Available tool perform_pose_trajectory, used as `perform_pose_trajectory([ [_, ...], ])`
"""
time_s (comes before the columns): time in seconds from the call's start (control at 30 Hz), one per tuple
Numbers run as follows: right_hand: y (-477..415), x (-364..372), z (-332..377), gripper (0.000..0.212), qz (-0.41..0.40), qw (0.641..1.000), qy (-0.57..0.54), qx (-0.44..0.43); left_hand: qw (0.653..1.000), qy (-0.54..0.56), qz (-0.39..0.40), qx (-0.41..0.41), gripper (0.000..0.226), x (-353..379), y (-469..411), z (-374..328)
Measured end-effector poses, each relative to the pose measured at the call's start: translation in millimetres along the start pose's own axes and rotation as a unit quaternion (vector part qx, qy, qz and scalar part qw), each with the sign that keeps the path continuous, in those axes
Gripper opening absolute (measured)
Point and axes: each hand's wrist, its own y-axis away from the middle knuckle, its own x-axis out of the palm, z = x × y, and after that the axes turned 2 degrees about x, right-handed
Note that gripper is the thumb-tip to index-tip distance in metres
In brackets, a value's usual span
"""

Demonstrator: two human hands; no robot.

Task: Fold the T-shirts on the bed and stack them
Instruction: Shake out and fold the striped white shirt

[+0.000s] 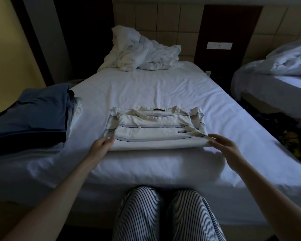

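Observation:
A cream T-shirt (155, 127) with thin blue stripes lies folded into a rectangle on the white bed (163, 87), collar facing away from me. My left hand (101, 145) pinches its near left corner. At the near right corner, my right hand (224, 145) has straight fingers, and its fingertips touch the fabric edge. A stack of blue and dark folded garments (33, 117) sits at the bed's left side.
A crumpled white duvet (141, 51) is heaped at the head of the bed. A second bed (274, 84) with bedding stands to the right across a narrow floor gap. My knees in striped trousers (163, 214) are against the bed's foot.

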Motion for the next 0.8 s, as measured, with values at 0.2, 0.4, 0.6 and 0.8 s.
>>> perform_pose_trajectory([
  [0.2, 24, -8, -35, 0.030, -0.044, 0.951, 0.305, 0.007, 0.976, -0.215, 0.017, -0.035, 0.055, -23, 14, 30],
  [0.4, 23, 3, -24, 0.063, -0.116, 0.949, 0.288, 0.051, 0.968, -0.252, -0.010, -0.021, 0.053, -19, 15, 23],
  [0.6, 3, 6, -14, 0.033, -0.083, 0.922, 0.358, 0.122, 0.962, -0.272, -0.008, -0.023, 0.051, -18, 13, 27],
  [0.8, -4, -4, -22, 0.010, -0.120, 0.938, 0.304, 0.111, 0.953, -0.299, -0.035, -0.028, 0.052, -12, 17, 27],
])
